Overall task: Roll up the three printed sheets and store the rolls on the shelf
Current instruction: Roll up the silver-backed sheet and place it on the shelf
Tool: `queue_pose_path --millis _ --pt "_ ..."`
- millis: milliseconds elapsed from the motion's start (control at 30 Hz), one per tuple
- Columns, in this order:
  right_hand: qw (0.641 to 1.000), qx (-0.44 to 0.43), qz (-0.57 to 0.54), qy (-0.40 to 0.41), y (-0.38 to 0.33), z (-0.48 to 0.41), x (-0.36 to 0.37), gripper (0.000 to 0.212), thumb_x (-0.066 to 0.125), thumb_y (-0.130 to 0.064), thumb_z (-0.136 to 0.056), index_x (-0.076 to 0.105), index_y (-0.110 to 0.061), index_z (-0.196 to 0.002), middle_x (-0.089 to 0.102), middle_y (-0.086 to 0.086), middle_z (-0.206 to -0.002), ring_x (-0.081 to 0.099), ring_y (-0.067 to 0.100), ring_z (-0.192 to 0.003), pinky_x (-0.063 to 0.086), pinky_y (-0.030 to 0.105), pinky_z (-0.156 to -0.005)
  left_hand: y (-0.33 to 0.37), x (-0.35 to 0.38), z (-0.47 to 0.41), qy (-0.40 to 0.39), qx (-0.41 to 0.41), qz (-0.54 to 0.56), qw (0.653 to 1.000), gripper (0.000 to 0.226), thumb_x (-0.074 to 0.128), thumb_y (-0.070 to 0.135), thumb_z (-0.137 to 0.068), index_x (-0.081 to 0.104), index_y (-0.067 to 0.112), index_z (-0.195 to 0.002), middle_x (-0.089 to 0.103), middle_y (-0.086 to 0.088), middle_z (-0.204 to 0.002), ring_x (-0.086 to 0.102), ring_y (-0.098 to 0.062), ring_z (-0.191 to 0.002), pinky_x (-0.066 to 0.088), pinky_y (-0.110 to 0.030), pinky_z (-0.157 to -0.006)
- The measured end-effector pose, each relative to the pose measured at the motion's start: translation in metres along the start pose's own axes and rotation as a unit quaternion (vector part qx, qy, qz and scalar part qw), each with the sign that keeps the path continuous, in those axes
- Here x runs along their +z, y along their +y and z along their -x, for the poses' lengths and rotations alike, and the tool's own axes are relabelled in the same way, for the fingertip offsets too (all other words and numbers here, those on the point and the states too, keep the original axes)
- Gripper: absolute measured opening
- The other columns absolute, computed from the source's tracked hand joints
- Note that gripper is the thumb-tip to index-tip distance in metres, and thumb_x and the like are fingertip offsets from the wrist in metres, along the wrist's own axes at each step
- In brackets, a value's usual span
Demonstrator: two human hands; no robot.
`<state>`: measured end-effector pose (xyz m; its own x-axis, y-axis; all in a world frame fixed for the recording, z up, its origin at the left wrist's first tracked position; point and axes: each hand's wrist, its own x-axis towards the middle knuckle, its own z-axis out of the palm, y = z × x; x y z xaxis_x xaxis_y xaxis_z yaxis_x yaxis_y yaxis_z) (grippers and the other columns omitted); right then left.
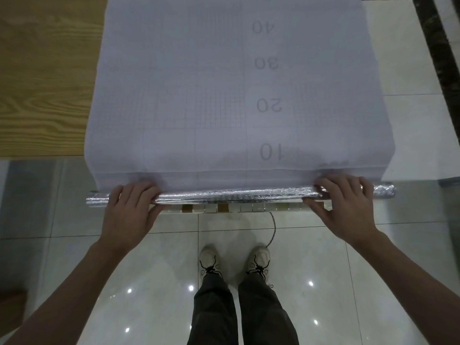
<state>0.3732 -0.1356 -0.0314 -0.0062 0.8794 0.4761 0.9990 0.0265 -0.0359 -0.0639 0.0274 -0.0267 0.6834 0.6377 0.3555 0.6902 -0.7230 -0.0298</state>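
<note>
silver foil-backed roll (231, 195) lies along the near edge of the desk (44, 95), with the printed sheet (211, 95) stretching away flat beyond it. your left hand (129, 207) and right hand (346, 207) each curl round one end. turn one hand faster and the roll will likely cone and skew; slacken either grip and it could spring loose or drop to the floor (149, 270).

so the sheet (199, 95) lies flat on the table (37, 83) with the roll (231, 195) along its near edge, left hand (129, 207) on the roll's left end, right hand (346, 207) on the right
</note>
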Motion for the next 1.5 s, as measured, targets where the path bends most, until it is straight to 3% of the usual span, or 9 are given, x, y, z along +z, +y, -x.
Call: queue_pose_path --millis 133,300,533,733,900,1033,1267,1500 --pt "1.000 0.004 0.010 -0.011 0.004 0.001 -0.001 0.039 0.070 -0.052 -0.089 0.070 -0.015 -0.101 0.067 0.009 -0.104 0.061 0.030 -0.093 0.038 0.044 -0.085 0.000 -0.001 -0.003 0.001 -0.006 -0.005 1.000 0.030 0.057 0.034 -0.098 0.063 0.006 -0.107 0.065 -0.017 -0.110 0.060 -0.039 -0.094 0.042 -0.048 -0.084" --pt "1.000 -0.002 0.027 -0.005 0.003 0.000 -0.002 0.039 0.060 -0.050 -0.097 0.070 -0.013 -0.105 0.068 0.007 -0.104 0.057 0.028 -0.097 0.037 0.043 -0.087 -0.001 -0.006 -0.006 -0.003 -0.004 0.009 1.000 0.047 0.057 0.047 -0.095 0.058 0.004 -0.113 0.065 -0.017 -0.111 0.060 -0.038 -0.098 0.041 -0.046 -0.086" --pt "1.000 -0.001 0.019 0.010 0.002 -0.004 -0.002 0.035 0.070 -0.048 -0.090 0.068 -0.014 -0.101 0.068 0.010 -0.102 0.061 0.030 -0.095 0.039 0.043 -0.085 -0.004 -0.005 -0.011 0.013 -0.001 -0.012 1.000 0.034 0.052 0.037 -0.101 0.064 0.006 -0.109 0.065 -0.020 -0.110 0.059 -0.040 -0.094 0.041 -0.048 -0.085" --pt "0.999 0.009 0.035 -0.002 0.003 -0.003 -0.002 0.034 0.059 -0.045 -0.098 0.068 -0.012 -0.103 0.070 0.006 -0.107 0.057 0.027 -0.102 0.037 0.044 -0.088 -0.005 -0.008 -0.013 0.001 -0.001 0.001 1.000 0.047 0.056 0.045 -0.096 0.058 0.003 -0.117 0.064 -0.018 -0.114 0.058 -0.038 -0.102 0.040 -0.046 -0.086" --pt "1.000 0.011 0.024 0.013 0.001 -0.010 -0.006 0.036 0.066 -0.047 -0.093 0.068 -0.011 -0.102 0.069 0.008 -0.106 0.062 0.030 -0.098 0.038 0.043 -0.086 -0.009 -0.006 -0.016 0.009 0.001 -0.011 1.000 0.030 0.052 0.032 -0.099 0.063 0.007 -0.112 0.064 -0.018 -0.112 0.057 -0.037 -0.100 0.038 -0.046 -0.087" --pt "0.998 0.019 0.049 0.017 0.005 -0.017 -0.005 0.042 0.072 -0.051 -0.088 0.071 -0.013 -0.105 0.066 0.011 -0.109 0.058 0.031 -0.100 0.039 0.044 -0.085 -0.009 -0.006 -0.019 0.007 -0.021 -0.024 0.999 0.034 0.044 0.032 -0.102 0.063 0.007 -0.113 0.061 -0.019 -0.110 0.055 -0.041 -0.096 0.038 -0.048 -0.086" --pt "0.999 0.021 0.046 0.009 0.007 -0.018 -0.005 0.033 0.064 -0.045 -0.096 0.063 -0.013 -0.105 0.069 0.005 -0.109 0.057 0.027 -0.106 0.038 0.044 -0.088 -0.015 -0.012 -0.026 0.019 0.003 -0.024 1.000 0.038 0.061 0.042 -0.096 0.062 0.009 -0.115 0.063 -0.017 -0.113 0.060 -0.039 -0.098 0.041 -0.047 -0.084" --pt "0.997 0.038 0.057 0.017 0.006 -0.022 -0.007 0.049 0.068 -0.053 -0.090 0.068 -0.010 -0.114 0.066 0.011 -0.116 0.059 0.031 -0.107 0.039 0.045 -0.090 -0.018 -0.012 -0.032 0.030 0.000 -0.053 0.998 0.031 0.057 0.035 -0.100 0.062 0.011 -0.119 0.066 -0.012 -0.111 0.060 -0.035 -0.099 0.041 -0.045 -0.085"
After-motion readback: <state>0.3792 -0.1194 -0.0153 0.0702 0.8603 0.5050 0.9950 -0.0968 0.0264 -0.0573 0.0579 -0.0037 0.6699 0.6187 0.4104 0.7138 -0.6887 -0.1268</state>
